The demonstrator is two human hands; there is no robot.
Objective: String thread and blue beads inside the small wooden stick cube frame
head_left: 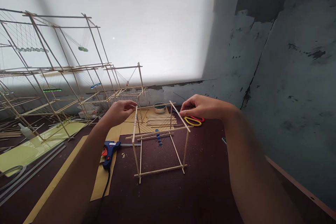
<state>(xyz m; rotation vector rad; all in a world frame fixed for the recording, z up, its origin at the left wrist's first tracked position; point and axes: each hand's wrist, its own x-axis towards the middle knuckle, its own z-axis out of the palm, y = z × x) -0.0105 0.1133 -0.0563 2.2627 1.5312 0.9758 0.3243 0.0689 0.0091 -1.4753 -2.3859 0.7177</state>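
Note:
A cube-like frame of thin wooden sticks (163, 170) stands on the dark table before me. Threads run between its two upper side sticks, and a row of blue beads (159, 139) hangs from them. My left hand (120, 112) is closed at the far end of the left upper stick, fingertips against it. At the right upper stick, my right hand (196, 106) has thumb and fingers pinched together. A thin dark line sticks out past its fingers. What either pinch contains, perhaps thread, is too small to make out.
A blue glue gun (110, 154) lies on cardboard at the left. Behind the frame are loose sticks (161, 120), a round tin (160, 108) and red-yellow scissors (194, 121). A large stick structure (52, 68) with hanging beads rises at the left. A wall stands at the right.

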